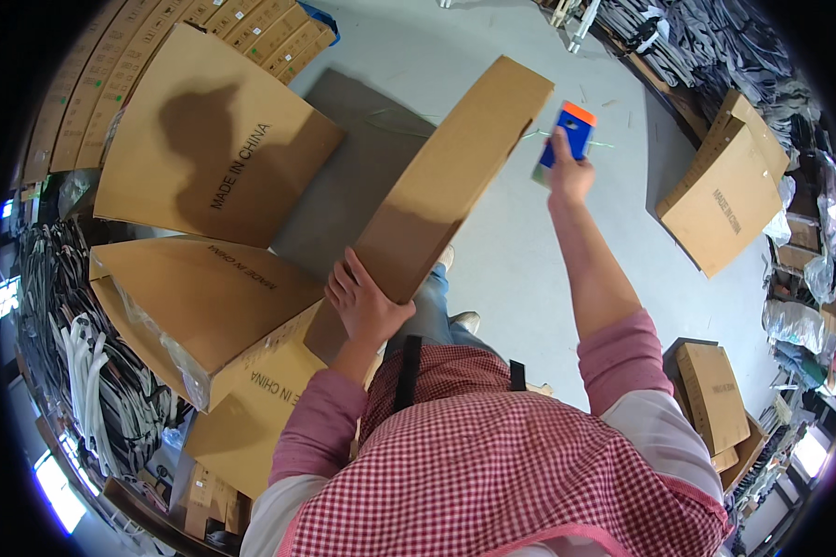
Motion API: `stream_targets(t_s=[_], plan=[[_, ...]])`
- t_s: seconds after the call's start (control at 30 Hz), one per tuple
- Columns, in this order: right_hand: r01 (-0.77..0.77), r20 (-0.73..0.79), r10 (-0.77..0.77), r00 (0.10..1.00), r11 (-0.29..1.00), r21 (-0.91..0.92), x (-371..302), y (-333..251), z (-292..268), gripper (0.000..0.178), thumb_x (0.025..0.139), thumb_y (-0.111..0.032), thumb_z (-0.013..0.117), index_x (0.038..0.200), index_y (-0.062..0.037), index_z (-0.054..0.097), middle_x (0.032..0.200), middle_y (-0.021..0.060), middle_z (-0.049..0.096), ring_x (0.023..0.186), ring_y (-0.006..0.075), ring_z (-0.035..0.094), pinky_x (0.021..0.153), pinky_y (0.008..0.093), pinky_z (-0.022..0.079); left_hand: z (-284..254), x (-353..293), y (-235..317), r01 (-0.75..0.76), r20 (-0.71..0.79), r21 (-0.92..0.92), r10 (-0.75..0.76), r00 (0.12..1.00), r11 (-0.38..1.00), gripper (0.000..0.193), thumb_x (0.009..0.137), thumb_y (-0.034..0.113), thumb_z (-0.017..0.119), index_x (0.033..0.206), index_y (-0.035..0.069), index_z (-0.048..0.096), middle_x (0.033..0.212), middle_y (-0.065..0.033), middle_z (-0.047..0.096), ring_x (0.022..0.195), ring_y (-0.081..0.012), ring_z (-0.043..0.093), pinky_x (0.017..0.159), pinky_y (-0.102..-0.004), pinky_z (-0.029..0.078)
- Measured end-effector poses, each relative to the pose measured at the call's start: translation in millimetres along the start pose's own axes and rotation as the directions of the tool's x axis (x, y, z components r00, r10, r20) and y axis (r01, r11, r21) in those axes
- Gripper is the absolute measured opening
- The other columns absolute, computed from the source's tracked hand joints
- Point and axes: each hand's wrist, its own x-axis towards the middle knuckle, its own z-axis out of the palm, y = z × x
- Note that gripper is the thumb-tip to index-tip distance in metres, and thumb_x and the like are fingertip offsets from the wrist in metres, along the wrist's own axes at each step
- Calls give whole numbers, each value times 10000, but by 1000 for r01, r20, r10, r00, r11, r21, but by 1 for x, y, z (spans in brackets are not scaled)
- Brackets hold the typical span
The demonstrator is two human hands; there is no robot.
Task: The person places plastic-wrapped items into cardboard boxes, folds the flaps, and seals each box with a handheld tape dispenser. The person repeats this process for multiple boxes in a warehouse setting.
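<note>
A long, narrow brown carton (455, 162) stands tilted in front of my body, running from the lower left to the upper right. My left hand (367, 302) grips its near end, with the fingers over the left edge and the thumb by the right one. Out past the carton's far right side, my right hand (569, 172) is closed around a blue hand-held tape dispenser (576, 130) with an orange end. The dispenser is apart from the carton, and its lower part is partly hidden by my fingers.
Large printed cartons stand on the left, one upright (223, 139) and one wrapped partly in film (204, 306). Stacked cartons (260, 37) fill the far left. More cartons lie on the right (724, 200) and near right (712, 395). Bundled tubing (706, 46) lines the far right.
</note>
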Motion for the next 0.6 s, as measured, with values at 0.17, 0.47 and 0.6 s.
stream_targets(t_s=[0.17,0.47,0.6], plan=[[-49,-487,131,864,983,177,-89,-34,-78,388,947,-380,647,1060,-9,639,930,54,672,791,159,600,726,323,483,-1,-16,7,-11,-60,-5,11,998,1000,1245,570,390,838,1520,34,117,1418,-299,301,1320,-477,308,1145,-575,199],[-249,208,220,953,960,128,-142,37,-54,589,885,-378,754,1242,57,579,1143,151,662,1019,250,607,967,397,467,8,-17,6,-14,-114,-5,13,993,1000,1164,594,384,820,1496,23,179,1379,-270,340,1282,-458,344,1131,-569,215],[-257,-138,286,948,947,194,-139,19,-100,425,902,-340,731,1170,-31,616,989,55,665,908,138,625,823,329,511,10,-29,15,-53,-224,-15,49,973,998,1153,608,411,807,1496,27,180,1372,-275,338,1280,-462,341,1126,-573,213]])
